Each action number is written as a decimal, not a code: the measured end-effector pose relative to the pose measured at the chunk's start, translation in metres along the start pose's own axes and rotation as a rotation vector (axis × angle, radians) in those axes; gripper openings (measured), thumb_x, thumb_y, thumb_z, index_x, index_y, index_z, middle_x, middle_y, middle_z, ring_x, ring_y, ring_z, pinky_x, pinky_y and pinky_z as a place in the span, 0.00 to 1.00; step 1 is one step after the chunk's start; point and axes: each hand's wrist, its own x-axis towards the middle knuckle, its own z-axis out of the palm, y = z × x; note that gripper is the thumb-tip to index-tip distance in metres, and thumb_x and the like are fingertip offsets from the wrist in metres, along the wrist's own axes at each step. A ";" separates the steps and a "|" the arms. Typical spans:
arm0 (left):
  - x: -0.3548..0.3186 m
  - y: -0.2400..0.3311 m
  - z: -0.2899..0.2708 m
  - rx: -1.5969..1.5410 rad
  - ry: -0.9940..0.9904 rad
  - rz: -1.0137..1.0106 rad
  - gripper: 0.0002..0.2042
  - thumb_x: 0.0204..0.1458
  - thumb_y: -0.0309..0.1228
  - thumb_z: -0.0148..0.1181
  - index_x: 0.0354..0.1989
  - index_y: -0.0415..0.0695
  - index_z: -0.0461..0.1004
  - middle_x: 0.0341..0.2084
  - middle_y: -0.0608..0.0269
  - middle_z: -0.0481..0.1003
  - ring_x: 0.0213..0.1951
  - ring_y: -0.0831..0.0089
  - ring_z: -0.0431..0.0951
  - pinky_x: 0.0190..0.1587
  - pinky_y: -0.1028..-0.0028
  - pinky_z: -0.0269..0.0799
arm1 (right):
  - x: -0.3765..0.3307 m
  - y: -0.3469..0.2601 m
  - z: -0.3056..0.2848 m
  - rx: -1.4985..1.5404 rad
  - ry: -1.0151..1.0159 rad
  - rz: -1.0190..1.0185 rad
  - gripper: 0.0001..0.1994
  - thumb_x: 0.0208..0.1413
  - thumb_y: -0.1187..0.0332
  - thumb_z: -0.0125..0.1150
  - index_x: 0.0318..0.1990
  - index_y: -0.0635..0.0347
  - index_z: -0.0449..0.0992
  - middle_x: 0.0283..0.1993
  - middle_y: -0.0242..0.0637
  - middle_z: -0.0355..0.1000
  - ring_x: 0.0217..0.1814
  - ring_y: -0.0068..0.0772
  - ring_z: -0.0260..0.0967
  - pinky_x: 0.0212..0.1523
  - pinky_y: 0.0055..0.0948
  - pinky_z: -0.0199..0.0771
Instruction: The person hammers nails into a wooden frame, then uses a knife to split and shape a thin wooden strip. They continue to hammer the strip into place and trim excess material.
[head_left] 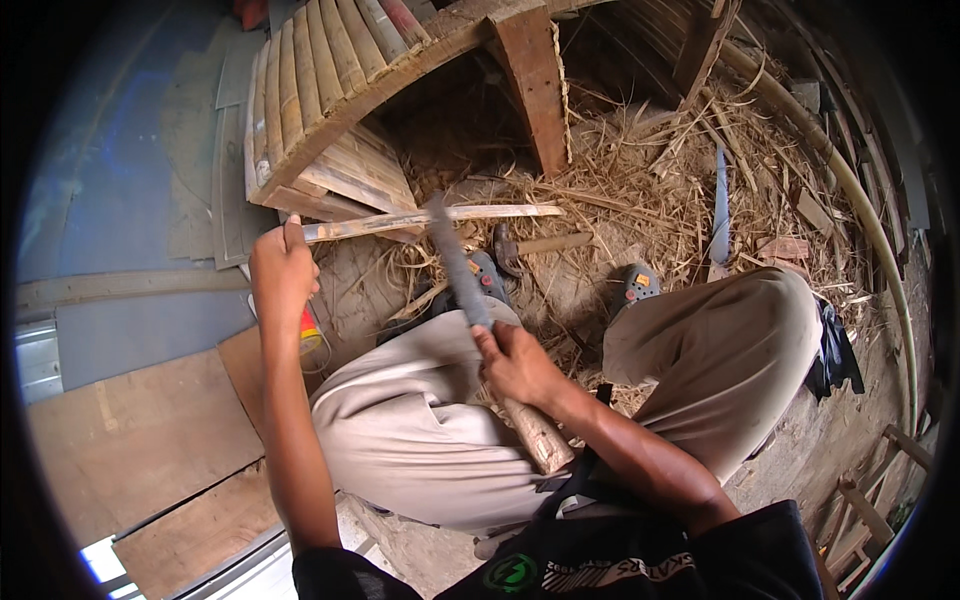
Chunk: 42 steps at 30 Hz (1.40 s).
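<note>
My left hand (284, 268) is closed round one end of a split bamboo strip (490, 213), which stretches out to the right in front of my knees. In my right hand (520, 365) is a long-bladed knife (455, 265) with a thick wooden handle (540, 440). Its dark blade points up and away, and its tip crosses the strip near the middle; whether they touch I cannot tell. A hammer (540, 244) with a wooden handle lies on the ground just beyond the strip, near my shoes.
A slatted bamboo bench (320, 65) with a wooden leg (535, 90) stands ahead. Shavings (620, 170) litter the ground beneath it. A saw blade (721, 205) rests among them on the right. Plywood sheets (140, 440) lie at left, and a red-yellow can (309, 330) stands by my left forearm.
</note>
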 end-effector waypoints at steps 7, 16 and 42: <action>-0.005 0.008 -0.002 0.003 0.005 -0.003 0.25 0.66 0.42 0.44 0.22 0.35 0.72 0.09 0.60 0.68 0.10 0.72 0.69 0.17 0.69 0.66 | -0.002 -0.007 -0.016 0.097 0.040 0.160 0.25 0.70 0.51 0.45 0.37 0.70 0.71 0.23 0.47 0.72 0.27 0.42 0.74 0.34 0.43 0.73; -0.011 0.010 0.001 0.016 0.016 0.011 0.24 0.66 0.42 0.43 0.24 0.35 0.72 0.09 0.60 0.67 0.10 0.72 0.69 0.17 0.70 0.66 | -0.006 -0.014 -0.002 -0.027 -0.075 -0.127 0.22 0.70 0.51 0.47 0.38 0.64 0.71 0.22 0.34 0.69 0.21 0.26 0.68 0.25 0.32 0.70; -0.029 0.019 0.005 -0.006 0.044 0.055 0.21 0.67 0.39 0.44 0.25 0.36 0.69 0.10 0.58 0.68 0.11 0.70 0.69 0.16 0.68 0.64 | -0.012 -0.045 -0.010 0.116 0.024 0.157 0.24 0.71 0.51 0.42 0.38 0.66 0.74 0.24 0.48 0.75 0.26 0.40 0.78 0.33 0.41 0.78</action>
